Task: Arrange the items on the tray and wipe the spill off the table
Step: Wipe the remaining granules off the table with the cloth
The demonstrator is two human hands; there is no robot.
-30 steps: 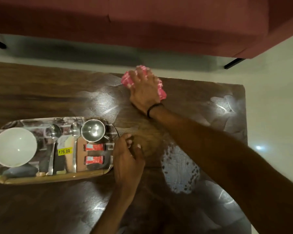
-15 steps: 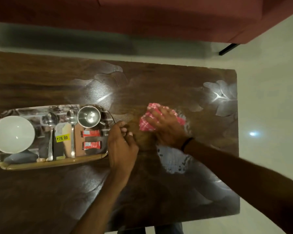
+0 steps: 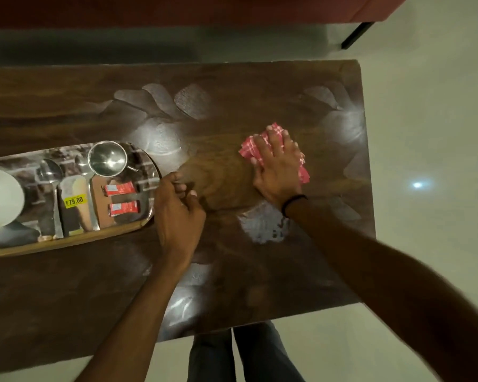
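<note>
My right hand [image 3: 278, 166] presses flat on a folded red-and-white checked cloth [image 3: 249, 148] on the dark wooden table [image 3: 232, 92], right of centre. A whitish wet patch [image 3: 262, 224] lies just below that hand. My left hand [image 3: 178, 205] rests loosely curled on the table, touching the right end of the long metal tray [image 3: 75, 241]. On the tray are a white bowl [image 3: 0, 197], two spoons [image 3: 50, 172], a steel cup [image 3: 107, 158], a packet with a yellow price sticker [image 3: 74, 201] and two red sachets [image 3: 120, 198].
A red sofa [image 3: 177, 6] stands beyond the far table edge, with a black leg [image 3: 356, 34] at the right. The table's right edge borders pale floor [image 3: 425, 133]. My legs [image 3: 243, 354] show below the near edge.
My right hand slid the cloth from the far middle of the table toward me, then rightward. My left hand stayed by the tray's end.
</note>
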